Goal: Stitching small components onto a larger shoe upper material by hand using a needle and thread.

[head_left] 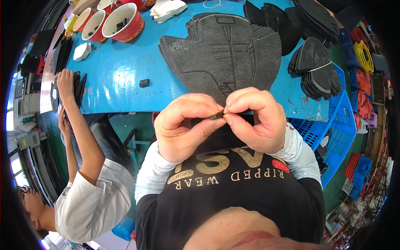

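Observation:
My left hand (183, 125) and my right hand (256, 121) meet in front of my chest, just off the table's near edge. Between the left thumb and forefinger is a small black piece (216, 116), perhaps rubber. The right thumb and forefinger pinch at its right end, where the fingertips hide part of it. Just beyond my hands lies a stack of large black moulded sheets (225, 54) with ribbed lines and a stitched-looking pattern. A small black block (144, 83) rests on the blue table (121, 79), left of the stack.
Red paper bowls (132, 31), one holding small black bits, stand at the far left near crumpled white paper (82, 51). More black sheets (314, 68) are piled at the right. Blue plastic crates (333, 137) stand beside the table's right end. A co-worker's hand (66, 85) reaches over black pieces at left.

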